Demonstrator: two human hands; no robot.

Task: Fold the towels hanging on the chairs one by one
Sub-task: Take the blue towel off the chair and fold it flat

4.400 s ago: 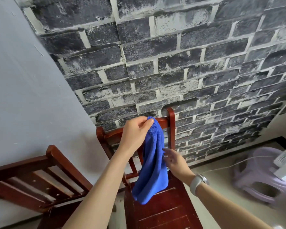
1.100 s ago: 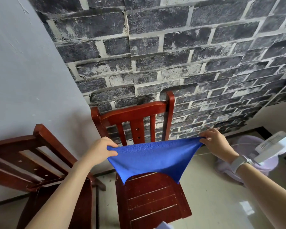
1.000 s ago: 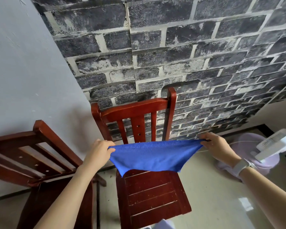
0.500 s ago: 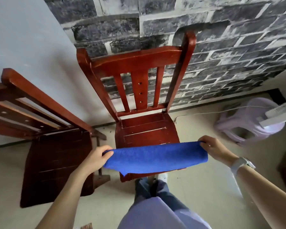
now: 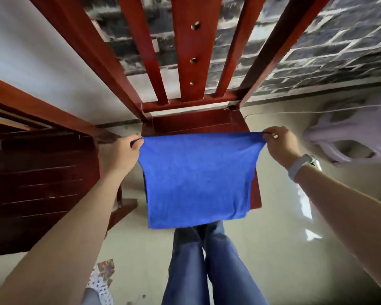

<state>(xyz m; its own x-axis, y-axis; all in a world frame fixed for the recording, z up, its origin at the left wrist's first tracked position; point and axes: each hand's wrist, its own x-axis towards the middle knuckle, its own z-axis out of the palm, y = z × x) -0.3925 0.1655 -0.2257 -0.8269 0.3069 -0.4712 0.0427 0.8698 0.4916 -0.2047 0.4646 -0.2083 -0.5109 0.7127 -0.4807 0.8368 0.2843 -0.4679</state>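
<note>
A blue microfibre towel (image 5: 198,181) is held spread out over the seat of a red-brown wooden chair (image 5: 194,122), its far edge stretched taut and level between two hands. The cloth is draped toward the viewer, and its near edge hangs past the front of the seat, above a pair of legs in blue jeans (image 5: 207,265). A second layer of cloth can be made out along the right side and the lower right corner, so the towel appears to be doubled.

The far left corner is pinched by the left hand (image 5: 124,154), with the thumb and fingers curled round the bunched cloth. The far right corner is pinched in the same way by the right hand (image 5: 280,144); a ring is seen on one finger, and a pale watch (image 5: 300,165) is worn on that wrist. Both forearms are bare.

The slatted back of the chair is seen rising at the top of the view, in front of a dark brick-patterned wall (image 5: 328,47). A second, darker wooden chair (image 5: 37,172) stands just beside the first on the left, against a plain grey wall (image 5: 37,56). A pale lilac plastic stool (image 5: 356,137) is seen on the glossy cream floor (image 5: 279,249) at the right.
</note>
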